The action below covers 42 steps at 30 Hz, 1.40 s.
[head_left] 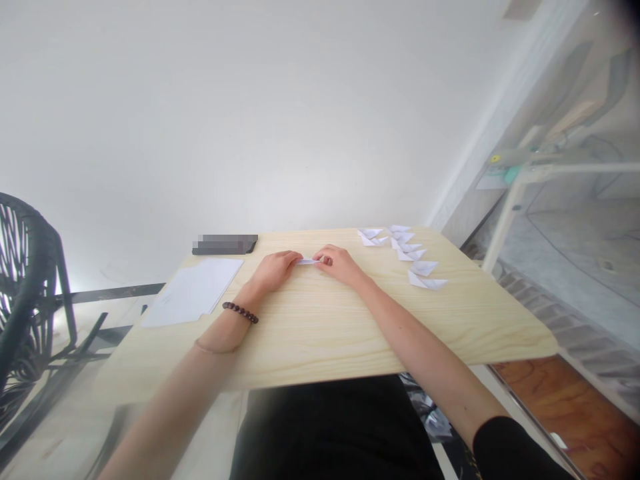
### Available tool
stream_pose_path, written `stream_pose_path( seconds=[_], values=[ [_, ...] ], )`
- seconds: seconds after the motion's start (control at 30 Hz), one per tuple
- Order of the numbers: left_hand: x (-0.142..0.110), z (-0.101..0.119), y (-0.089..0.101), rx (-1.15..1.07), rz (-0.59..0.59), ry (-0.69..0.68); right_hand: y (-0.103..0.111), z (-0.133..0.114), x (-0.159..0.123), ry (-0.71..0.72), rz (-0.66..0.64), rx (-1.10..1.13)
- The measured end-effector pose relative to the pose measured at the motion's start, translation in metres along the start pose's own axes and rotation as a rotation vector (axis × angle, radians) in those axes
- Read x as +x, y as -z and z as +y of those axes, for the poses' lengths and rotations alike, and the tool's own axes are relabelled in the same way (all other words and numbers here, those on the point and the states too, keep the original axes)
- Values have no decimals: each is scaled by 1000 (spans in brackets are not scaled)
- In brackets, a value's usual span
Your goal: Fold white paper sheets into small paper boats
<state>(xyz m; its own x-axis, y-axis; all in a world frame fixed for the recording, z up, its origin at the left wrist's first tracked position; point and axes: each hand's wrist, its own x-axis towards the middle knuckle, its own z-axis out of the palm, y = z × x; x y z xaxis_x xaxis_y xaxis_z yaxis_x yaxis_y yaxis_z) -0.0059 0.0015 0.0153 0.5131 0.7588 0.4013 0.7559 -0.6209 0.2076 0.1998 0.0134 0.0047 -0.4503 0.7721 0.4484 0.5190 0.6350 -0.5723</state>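
Note:
A small folded white paper (pixel 307 261) lies low over the middle of the wooden table, pinched from both sides. My left hand (pixel 276 270), with a dark beaded bracelet on its wrist, grips the paper's left end with fingers pressed together. At the right end, my right hand (pixel 337 264) pinches the paper between thumb and fingers. Parts of the paper are hidden by my fingertips. Several folded paper boats (pixel 407 251) stand to the right of my right hand. White paper sheets (pixel 193 291) lie in a stack left of my left hand.
A dark flat object (pixel 225 244), partly pixelated, sits at the table's back left. The wooden table (pixel 320 333) meets a white wall behind. A dark woven chair (pixel 30 280) stands at the left, and a white metal frame (pixel 505 220) at the right.

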Motion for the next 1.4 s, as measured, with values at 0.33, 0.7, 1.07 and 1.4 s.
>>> stream_pose_path(
  seconds=[0.33, 0.7, 1.07, 1.4],
  values=[
    [3, 9, 3, 29, 111, -166, -3, -2, 4, 144, 91, -44],
    [3, 12, 4, 66, 198, -201, -7, -18, 0, 211, 66, -172],
    [4, 12, 3, 118, 193, -236, -9, -17, 3, 269, 80, -356],
    [6, 14, 5, 144, 237, -229, -5, -15, 4, 252, 63, -334]
  ],
)
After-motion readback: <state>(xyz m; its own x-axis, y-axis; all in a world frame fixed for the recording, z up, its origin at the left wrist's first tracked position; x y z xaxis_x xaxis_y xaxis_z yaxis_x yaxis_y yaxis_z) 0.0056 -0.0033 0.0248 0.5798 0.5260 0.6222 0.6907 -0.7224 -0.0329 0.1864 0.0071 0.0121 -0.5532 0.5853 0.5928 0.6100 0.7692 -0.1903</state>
